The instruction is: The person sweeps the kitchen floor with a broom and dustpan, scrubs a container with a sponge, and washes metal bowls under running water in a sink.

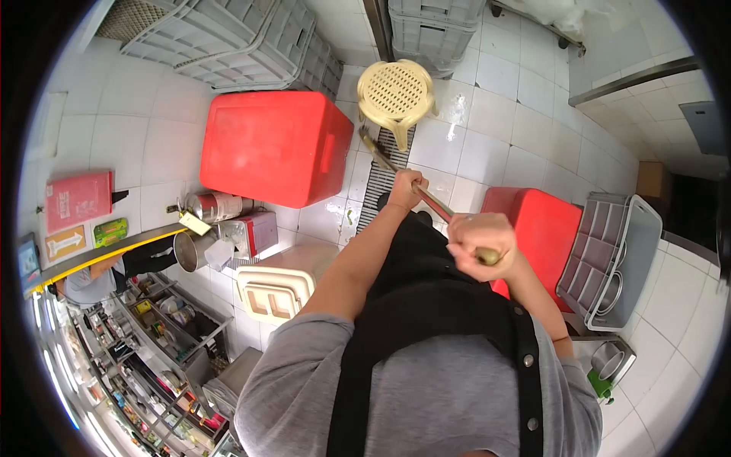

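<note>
A long-handled brush (432, 200) slants across in front of my body, its small brownish head (367, 140) down at the floor grate (378, 186), beside the stool; the exact shape of the head is hard to make out. Lower on the handle, my left hand (409, 190) is wrapped round it. My right hand (483, 242) grips the top end, with the yellowish tip of the handle showing out of the fist. A cream plastic stool (396, 90) stands just beyond the brush head.
To the left is a large red box (266, 145), to the right another red box (537, 228) beside a grey crate (609, 259). A cream bin (276, 293) stands near my left arm. Grey crates (228, 38) are stacked behind. The tiled floor (487, 114) looks wet. Another person (95, 282) is at far left.
</note>
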A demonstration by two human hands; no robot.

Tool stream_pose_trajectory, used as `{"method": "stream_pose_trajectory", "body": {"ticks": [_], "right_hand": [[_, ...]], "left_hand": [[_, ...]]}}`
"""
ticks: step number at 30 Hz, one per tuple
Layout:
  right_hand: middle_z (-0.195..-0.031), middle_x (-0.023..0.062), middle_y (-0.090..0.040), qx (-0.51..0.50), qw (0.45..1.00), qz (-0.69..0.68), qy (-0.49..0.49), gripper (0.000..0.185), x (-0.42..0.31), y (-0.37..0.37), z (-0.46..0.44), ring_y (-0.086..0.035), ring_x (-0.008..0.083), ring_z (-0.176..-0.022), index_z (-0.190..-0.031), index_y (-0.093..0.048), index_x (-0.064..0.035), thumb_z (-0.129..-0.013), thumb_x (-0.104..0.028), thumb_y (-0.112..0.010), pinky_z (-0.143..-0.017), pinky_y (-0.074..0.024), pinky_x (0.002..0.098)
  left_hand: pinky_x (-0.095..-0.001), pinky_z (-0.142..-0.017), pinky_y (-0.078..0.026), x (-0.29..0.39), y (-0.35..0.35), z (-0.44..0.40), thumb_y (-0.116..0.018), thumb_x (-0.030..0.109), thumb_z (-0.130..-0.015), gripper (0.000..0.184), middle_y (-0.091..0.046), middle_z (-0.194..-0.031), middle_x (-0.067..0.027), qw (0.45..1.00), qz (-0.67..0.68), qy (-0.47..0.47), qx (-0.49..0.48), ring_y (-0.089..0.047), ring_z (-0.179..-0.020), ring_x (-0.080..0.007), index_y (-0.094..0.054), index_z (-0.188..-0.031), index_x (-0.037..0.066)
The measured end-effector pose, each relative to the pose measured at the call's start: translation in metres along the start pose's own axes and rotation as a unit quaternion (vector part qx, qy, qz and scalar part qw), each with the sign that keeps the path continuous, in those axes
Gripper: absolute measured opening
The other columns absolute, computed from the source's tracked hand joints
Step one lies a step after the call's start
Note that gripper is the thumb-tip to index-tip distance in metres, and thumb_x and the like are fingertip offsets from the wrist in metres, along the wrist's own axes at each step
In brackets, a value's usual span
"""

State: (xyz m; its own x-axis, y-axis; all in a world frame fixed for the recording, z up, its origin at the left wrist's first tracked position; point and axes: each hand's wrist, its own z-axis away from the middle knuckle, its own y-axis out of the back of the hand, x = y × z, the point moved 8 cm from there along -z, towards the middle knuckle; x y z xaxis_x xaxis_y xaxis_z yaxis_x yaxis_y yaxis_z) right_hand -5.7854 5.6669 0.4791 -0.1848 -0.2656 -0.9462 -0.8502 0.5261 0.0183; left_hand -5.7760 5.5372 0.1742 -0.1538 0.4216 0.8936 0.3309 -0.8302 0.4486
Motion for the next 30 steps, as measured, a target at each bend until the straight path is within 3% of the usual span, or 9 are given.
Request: {"method": "stream_pose_trajectory", "body": {"ticks": [4, 7, 9, 11, 14, 19, 22, 25, 30], "right_hand": [[-0.046, 0.0032, -0.034, 0.077, 0.995, -0.061, -0.019, 0.035, -0.008, 0.051, -0.014, -0.039, 0.0189, -0.042, -0.05, -0.031, -0.0049, -0.07, 0.016, -0.052, -0.051, -0.0425, 0.0326], [-0.062, 0.0048, -0.047, 0.062, 0.993, -0.088, -0.045, 0.028, -0.003, 0.067, -0.041, -0.049, 0.0173, -0.058, -0.063, -0.04, -0.0031, -0.074, 0.01, -0.061, -0.061, -0.0461, 0.0336], [-0.081, 0.0082, -0.055, 0.046, 0.991, -0.083, -0.093, 0.019, 0.019, 0.068, -0.083, -0.056, 0.0175, -0.075, -0.077, -0.05, -0.0012, -0.078, 0.002, -0.068, -0.071, -0.0485, 0.0342], [-0.114, 0.0122, -0.05, 0.054, 0.997, 0.016, -0.046, 0.04, 0.05, 0.074, -0.142, -0.051, 0.0194, -0.106, -0.112, -0.051, -0.0039, -0.08, -0.012, -0.074, -0.087, -0.0461, 0.0363], [-0.125, 0.0176, -0.045, 0.07, 0.967, 0.139, -0.201, 0.058, 0.199, 0.11, -0.179, -0.047, 0.0278, -0.117, -0.128, -0.045, -0.0064, -0.081, -0.025, -0.073, -0.095, -0.0429, 0.0391], [-0.119, 0.0253, -0.053, 0.027, 0.863, 0.32, -0.389, 0.056, 0.457, 0.161, -0.12, -0.056, 0.0349, -0.109, -0.116, -0.056, 0.0049, -0.078, -0.033, -0.073, -0.094, -0.0439, 0.037], [-0.121, 0.0209, -0.055, 0.118, 0.734, 0.057, -0.666, 0.067, 0.565, 0.167, -0.05, -0.052, 0.0323, -0.114, -0.126, -0.052, -0.0007, -0.086, -0.054, -0.059, -0.086, -0.0484, 0.0466], [-0.135, 0.0171, -0.045, 0.193, 0.713, -0.011, -0.674, 0.077, 0.674, 0.166, 0.024, -0.044, 0.0334, -0.122, -0.133, -0.045, -0.0025, -0.085, -0.061, -0.055, -0.091, -0.0461, 0.0505], [-0.144, 0.0139, -0.038, 0.46, 0.535, -0.204, -0.679, 0.088, 0.724, 0.124, 0.02, -0.036, 0.0323, -0.131, -0.141, -0.036, -0.0075, -0.082, -0.071, -0.05, -0.1, -0.0395, 0.0515]], "left_hand": [[-0.0418, -0.053, -0.044, 0.03, 0.012, 0.004, -0.062, 0.004, -0.067, 0.016, -0.053, -0.057, -0.0217, 0.998, -0.026, 0.0, 0.054, -0.054, -0.055, -0.0383, -0.053, -0.056, -0.003], [-0.043, -0.055, -0.045, 0.035, 0.025, 0.0, -0.061, 0.005, -0.067, 0.013, -0.053, -0.057, -0.0233, 0.999, 0.011, 0.02, 0.041, -0.056, -0.058, -0.0404, -0.057, -0.059, -0.003], [-0.0421, -0.054, -0.045, 0.01, 0.045, -0.022, -0.06, 0.006, -0.069, 0.015, -0.054, -0.059, -0.0238, 0.997, -0.012, 0.06, 0.045, -0.059, -0.056, -0.0365, -0.056, -0.058, -0.004], [-0.0402, -0.052, -0.044, -0.026, 0.081, -0.053, -0.059, 0.008, -0.071, 0.018, -0.055, -0.057, -0.0218, 0.99, -0.006, 0.122, 0.067, -0.059, -0.053, -0.0274, -0.055, -0.058, -0.004], [-0.0362, -0.046, -0.037, -0.078, 0.155, -0.094, -0.06, 0.01, -0.074, 0.026, -0.047, -0.049, -0.0091, 0.976, -0.006, 0.181, 0.117, -0.045, -0.049, -0.0095, -0.048, -0.056, -0.003], [-0.0295, -0.045, -0.025, -0.146, 0.247, -0.07, -0.058, 0.009, -0.082, 0.032, -0.035, -0.055, 0.0057, 0.954, 0.089, 0.245, 0.151, -0.033, -0.051, -0.0058, -0.039, -0.056, 0.007], [-0.0262, -0.054, -0.033, -0.159, 0.275, -0.023, -0.059, 0.009, -0.082, 0.024, -0.045, -0.06, 0.0031, 0.918, 0.153, 0.284, 0.232, -0.041, -0.06, -0.0071, -0.049, -0.061, 0.005], [-0.0272, -0.056, -0.036, -0.158, 0.287, 0.019, -0.057, 0.004, -0.082, 0.028, -0.043, -0.056, -0.0002, 0.882, 0.214, 0.28, 0.313, -0.04, -0.056, -0.0104, -0.043, -0.057, 0.005], [-0.0308, -0.068, -0.041, -0.127, 0.276, 0.042, -0.052, 0.0, -0.084, 0.038, -0.033, -0.053, -0.0005, 0.844, 0.21, 0.309, 0.384, -0.033, -0.054, -0.0121, -0.032, -0.054, 0.01]]}}
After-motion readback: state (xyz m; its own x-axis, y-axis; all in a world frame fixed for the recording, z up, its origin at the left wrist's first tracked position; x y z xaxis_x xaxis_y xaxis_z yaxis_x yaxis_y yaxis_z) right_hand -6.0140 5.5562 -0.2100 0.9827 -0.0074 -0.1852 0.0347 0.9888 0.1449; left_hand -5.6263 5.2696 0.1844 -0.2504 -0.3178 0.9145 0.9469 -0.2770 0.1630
